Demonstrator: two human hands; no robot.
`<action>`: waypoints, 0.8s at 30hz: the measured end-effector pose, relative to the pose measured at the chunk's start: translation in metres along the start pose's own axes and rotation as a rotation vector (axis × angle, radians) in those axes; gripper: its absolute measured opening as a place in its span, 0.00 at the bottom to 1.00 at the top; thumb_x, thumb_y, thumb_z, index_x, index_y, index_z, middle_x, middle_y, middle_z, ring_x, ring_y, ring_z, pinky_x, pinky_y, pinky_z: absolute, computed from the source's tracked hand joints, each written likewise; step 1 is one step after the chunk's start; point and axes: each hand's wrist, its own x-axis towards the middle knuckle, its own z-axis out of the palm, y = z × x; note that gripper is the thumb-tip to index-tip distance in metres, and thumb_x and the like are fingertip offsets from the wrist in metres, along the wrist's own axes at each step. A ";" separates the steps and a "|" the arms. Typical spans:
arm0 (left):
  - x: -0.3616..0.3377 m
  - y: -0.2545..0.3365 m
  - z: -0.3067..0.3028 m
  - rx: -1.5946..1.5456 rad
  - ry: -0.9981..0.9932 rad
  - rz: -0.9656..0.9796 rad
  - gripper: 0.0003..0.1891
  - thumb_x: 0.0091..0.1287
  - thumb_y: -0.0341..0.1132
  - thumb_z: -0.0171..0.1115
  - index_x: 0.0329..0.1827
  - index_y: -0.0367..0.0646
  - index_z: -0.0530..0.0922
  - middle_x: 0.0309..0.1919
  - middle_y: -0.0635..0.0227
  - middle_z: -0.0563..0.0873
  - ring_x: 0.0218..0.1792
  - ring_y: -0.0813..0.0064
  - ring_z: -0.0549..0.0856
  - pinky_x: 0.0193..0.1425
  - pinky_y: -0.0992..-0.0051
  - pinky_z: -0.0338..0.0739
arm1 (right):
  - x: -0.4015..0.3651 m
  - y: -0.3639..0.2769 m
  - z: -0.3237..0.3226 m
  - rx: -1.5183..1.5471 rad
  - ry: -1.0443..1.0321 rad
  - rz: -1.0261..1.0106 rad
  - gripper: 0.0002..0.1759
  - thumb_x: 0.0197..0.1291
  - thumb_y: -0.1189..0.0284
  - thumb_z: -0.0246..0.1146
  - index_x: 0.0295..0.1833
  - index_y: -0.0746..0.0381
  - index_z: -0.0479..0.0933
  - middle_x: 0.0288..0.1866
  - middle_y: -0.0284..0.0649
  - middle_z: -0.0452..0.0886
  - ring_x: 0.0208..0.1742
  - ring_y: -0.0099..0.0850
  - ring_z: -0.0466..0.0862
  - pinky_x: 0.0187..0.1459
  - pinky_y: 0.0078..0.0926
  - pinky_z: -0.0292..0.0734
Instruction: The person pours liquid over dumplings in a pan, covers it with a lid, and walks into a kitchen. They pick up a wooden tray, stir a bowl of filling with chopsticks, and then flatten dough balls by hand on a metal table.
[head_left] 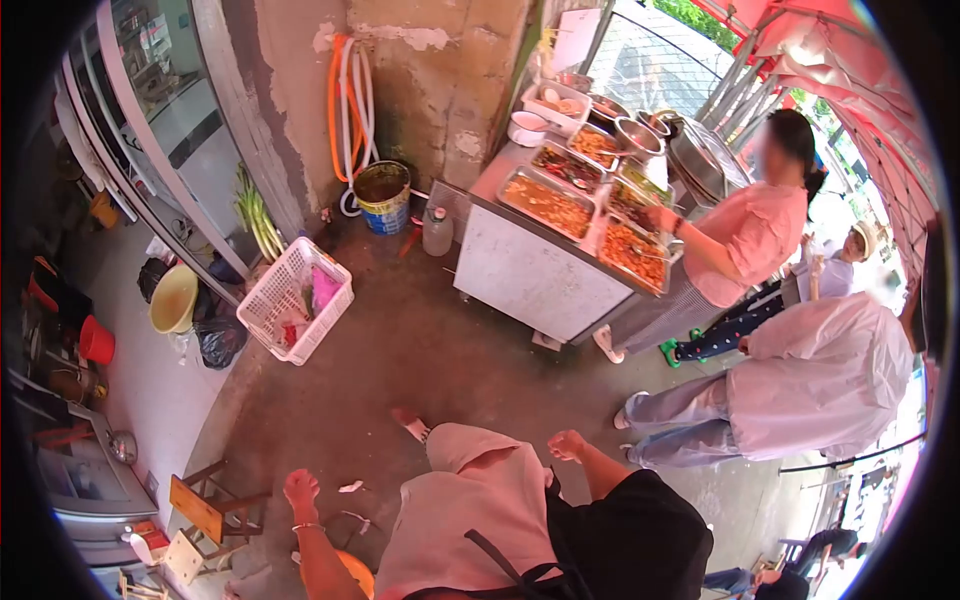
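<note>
My left hand [301, 489], with a band at the wrist, hangs in the air at my left side. Its fingers are curled in, and nothing shows in them. On the other side, my right hand [567, 445] is also loosely closed, apart from any object. Between them is my own light-coloured top [430, 505], with dark cloth and straps at the lower right. A foot [410, 424] shows on the wet floor ahead. Low beside my left forearm is a round orange thing [352, 572], partly hidden by my body.
A white-sided food counter [540, 275] bears several trays; a person in pink [755, 240] reaches over it. Another in white [825, 375] stands to the right. At left are a white basket [345, 296], a bucket [384, 212], and a wooden stool [200, 508].
</note>
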 end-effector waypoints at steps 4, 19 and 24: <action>0.049 0.014 -0.010 0.161 -0.063 0.021 0.05 0.67 0.28 0.59 0.43 0.41 0.80 0.26 0.69 0.82 0.23 0.77 0.83 0.21 0.77 0.77 | 0.030 -0.093 0.050 0.079 -0.076 0.094 0.12 0.63 0.74 0.64 0.52 0.59 0.84 0.40 0.36 0.86 0.38 0.28 0.85 0.40 0.30 0.83; -0.029 -0.049 -0.120 -0.413 0.707 -0.556 0.09 0.67 0.33 0.59 0.43 0.38 0.83 0.28 0.65 0.85 0.25 0.73 0.86 0.27 0.73 0.83 | 0.139 -0.657 0.349 -0.498 -0.312 -0.426 0.10 0.62 0.73 0.62 0.49 0.59 0.81 0.33 0.34 0.84 0.30 0.23 0.82 0.31 0.21 0.79; -0.011 -0.082 -0.114 -0.527 0.807 -0.811 0.08 0.64 0.33 0.60 0.31 0.38 0.82 0.22 0.64 0.83 0.20 0.71 0.84 0.20 0.73 0.79 | 0.117 -0.754 0.549 -0.668 -0.390 -0.579 0.10 0.64 0.69 0.62 0.49 0.59 0.80 0.34 0.33 0.84 0.31 0.21 0.82 0.32 0.21 0.79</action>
